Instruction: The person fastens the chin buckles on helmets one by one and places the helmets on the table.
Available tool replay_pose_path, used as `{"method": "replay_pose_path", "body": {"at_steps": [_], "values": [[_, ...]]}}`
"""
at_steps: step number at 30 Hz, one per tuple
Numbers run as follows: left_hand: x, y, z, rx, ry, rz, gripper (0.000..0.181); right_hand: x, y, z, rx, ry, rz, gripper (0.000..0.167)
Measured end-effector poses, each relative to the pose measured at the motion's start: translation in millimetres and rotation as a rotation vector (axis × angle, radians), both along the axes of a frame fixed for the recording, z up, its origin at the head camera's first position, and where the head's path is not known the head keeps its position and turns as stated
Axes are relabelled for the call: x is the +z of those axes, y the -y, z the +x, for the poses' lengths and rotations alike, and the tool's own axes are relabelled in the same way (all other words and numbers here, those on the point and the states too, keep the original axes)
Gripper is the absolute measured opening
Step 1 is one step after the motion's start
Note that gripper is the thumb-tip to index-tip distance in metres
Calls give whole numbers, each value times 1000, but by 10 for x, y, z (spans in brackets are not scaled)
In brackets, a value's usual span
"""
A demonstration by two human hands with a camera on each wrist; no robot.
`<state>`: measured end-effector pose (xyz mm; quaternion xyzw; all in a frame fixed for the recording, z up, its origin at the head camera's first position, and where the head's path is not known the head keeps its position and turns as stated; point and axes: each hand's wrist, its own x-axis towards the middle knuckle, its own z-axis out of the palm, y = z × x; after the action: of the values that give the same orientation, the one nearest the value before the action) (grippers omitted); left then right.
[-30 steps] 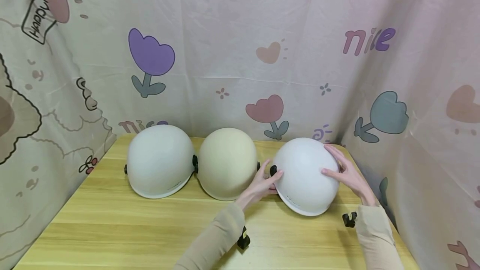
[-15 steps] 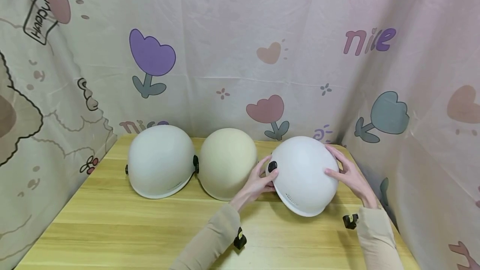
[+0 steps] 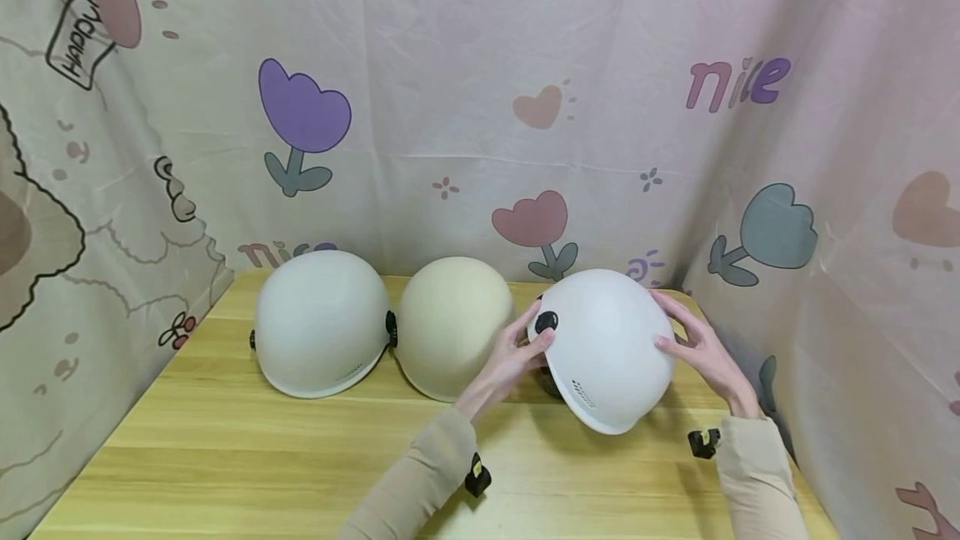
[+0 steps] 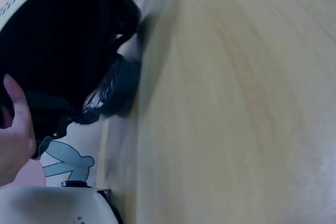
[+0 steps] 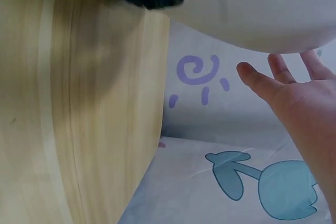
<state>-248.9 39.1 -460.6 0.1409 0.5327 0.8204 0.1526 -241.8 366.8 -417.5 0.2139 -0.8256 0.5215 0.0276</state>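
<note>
A white helmet [image 3: 611, 348] is tilted on the right part of the table, its left side raised. My left hand [image 3: 504, 362] grips that raised rim, thumb outside by the black round fitting [image 3: 547, 322] and fingers tucked underneath. In the left wrist view the dark inside of the helmet [image 4: 58, 40] faces the camera, with a black strap or pad [image 4: 113, 85] hanging near the table. My right hand [image 3: 702, 357] rests on the opposite side of the shell. The right wrist view shows its fairly straight fingertips [image 5: 280, 68] against the shell.
A cream helmet [image 3: 456, 327] stands just left of my left hand. Farther left, another white helmet [image 3: 322, 323] touches or nearly touches it. All are on a wooden table [image 3: 300, 465], with a printed cloth [image 3: 450, 73] hanging behind and at both sides.
The left side of the right-hand white helmet has risen, so it leans more and something dark shows beneath. My left hand has moved slightly left and up with it; the right hand barely shifts.
</note>
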Motion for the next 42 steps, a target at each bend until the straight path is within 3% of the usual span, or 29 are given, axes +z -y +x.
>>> {"method": "replay_pose_path", "body": {"at_steps": [4,19,28,36,42], "values": [[55,3,-13,-17,0,49,69,31,3,14,18,-4,-2,67],[233,61,-24,-27,-8,14,62,228,151,22,22,-81,46,68],[407,38,-42,-21,-29,31,57,324,261,6,1,-91,91,63],[553,-6,-70,-15,-55,36,52,355,349,-27,7,-129,91,60],[599,-29,-75,-37,-75,45,51,355,385,-42,0,-117,97,58]]}}
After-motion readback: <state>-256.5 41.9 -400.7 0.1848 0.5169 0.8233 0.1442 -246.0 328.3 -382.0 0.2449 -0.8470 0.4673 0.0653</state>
